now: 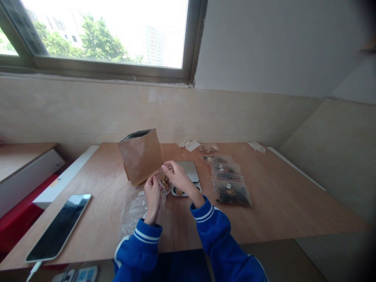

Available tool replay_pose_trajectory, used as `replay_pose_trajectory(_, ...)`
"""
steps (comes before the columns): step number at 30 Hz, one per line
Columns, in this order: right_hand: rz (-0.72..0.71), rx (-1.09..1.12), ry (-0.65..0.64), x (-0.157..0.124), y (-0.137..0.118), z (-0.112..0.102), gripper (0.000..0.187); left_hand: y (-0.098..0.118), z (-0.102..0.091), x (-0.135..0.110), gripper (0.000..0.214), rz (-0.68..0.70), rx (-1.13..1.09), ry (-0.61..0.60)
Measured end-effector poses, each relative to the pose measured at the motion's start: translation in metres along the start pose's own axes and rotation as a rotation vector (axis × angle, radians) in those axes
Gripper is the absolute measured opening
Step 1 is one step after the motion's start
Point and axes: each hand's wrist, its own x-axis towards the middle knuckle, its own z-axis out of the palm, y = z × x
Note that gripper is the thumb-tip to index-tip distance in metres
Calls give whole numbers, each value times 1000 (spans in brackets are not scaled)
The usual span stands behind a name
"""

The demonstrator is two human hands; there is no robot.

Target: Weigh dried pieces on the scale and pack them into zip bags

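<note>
Small clear plastic bag [165,182] of brown pieces: held up between both hands, above the table, just beside the left hand's fingers.

Left hand [152,197]: fingers together, clamped on the bag's side.

Right hand [179,178]: fingers together at the bag's upper edge; whether they pinch it cannot be told.

Around the fingers: brown kraft paper bag [140,156], standing open, just ahead and to the left. Digital kitchen scale [188,172], just ahead and to the right, partly under the right hand. Crumpled clear plastic sheet [133,213], below and left. Row of filled zip bags [226,168], farther right. Black tablet [58,227], well left. Wooden table [264,188] beneath all.
</note>
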Motion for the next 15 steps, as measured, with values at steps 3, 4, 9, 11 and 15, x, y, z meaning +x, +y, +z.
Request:
replay_pose_trajectory(3, -141, 41, 46, -8, -7, -11, 29, 4, 0, -1, 47, -17, 1, 20)
replay_pose_trajectory(4, -173, 46, 71, -12, -6, -15, 28, 6, -1, -1, 48, -21, -2, 26)
replay_pose_trajectory(9, -172, -159, 106, -48, 35, -20, 21, 7, -4, 1, 51, -48, -43, 40)
replay_pose_trajectory(11, -181, -313, 20, -65, 57, -15, 19, 6, -5, 2, 50, -60, -64, 33)
replay_pose_trajectory(15, -214, -537, -67, -85, 80, -4, 34, 6, -5, 0, 50, -73, -82, 32)
